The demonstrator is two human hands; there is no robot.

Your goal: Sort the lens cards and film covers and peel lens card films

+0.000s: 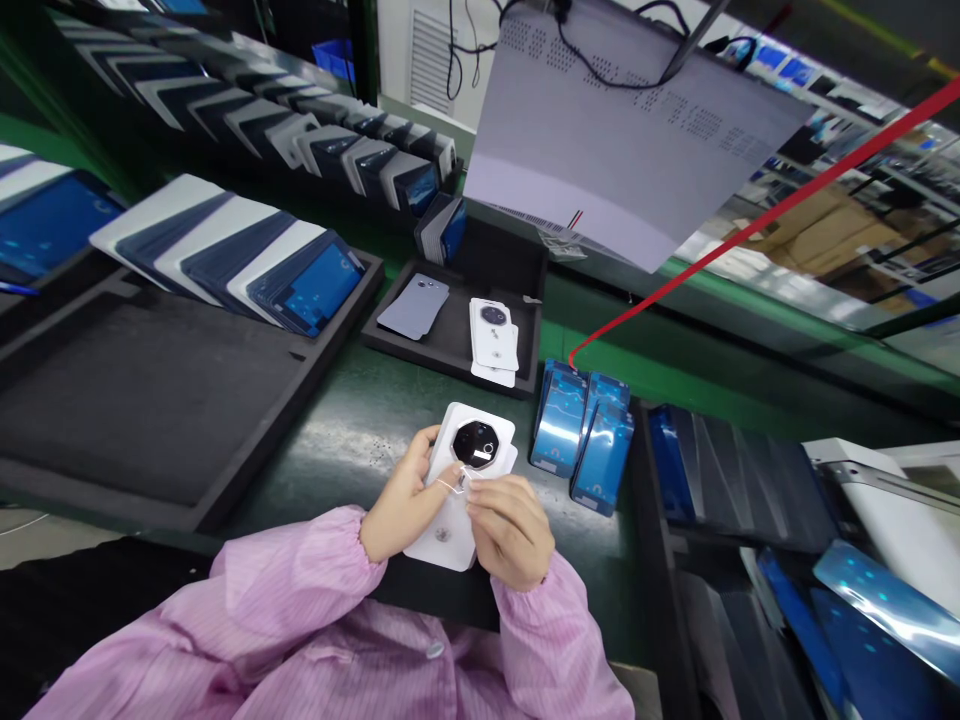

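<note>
Left grip point(405, 495) wraps cover point(461, 480) edge, low over counter point(352, 420); right grip point(506, 525) pinches film tab point(459, 483) by lens ring point(475, 444). Best peeled slowly, kept flat, cover steadied, fingertips kept off lens. Blue stacks point(581, 435) just right.

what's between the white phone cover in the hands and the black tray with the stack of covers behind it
In the head view, only bare green table lies between the white cover and the black tray; nothing sits on that stretch.
</note>
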